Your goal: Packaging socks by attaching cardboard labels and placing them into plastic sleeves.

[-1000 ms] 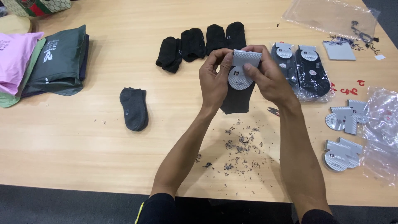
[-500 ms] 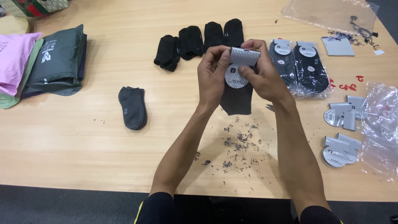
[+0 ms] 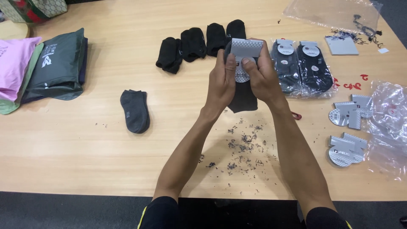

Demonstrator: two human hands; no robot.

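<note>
My left hand and my right hand are pressed close together above the wooden table. Between them they grip a dark sock that hangs down, with a silver-grey card label folded over its top. Both thumbs lie on the front of the label. Just behind my hands is a row of black socks. A single dark grey sock lies flat to the left.
Two bagged pairs of socks lie to the right. Loose silver labels and clear plastic bags are at the right edge. Folded packed garments are stacked at the left. Dark thread scraps litter the table under my arms.
My hands have closed in on each other around the label, now covering most of its round part. The sock hangs in about the same place.
</note>
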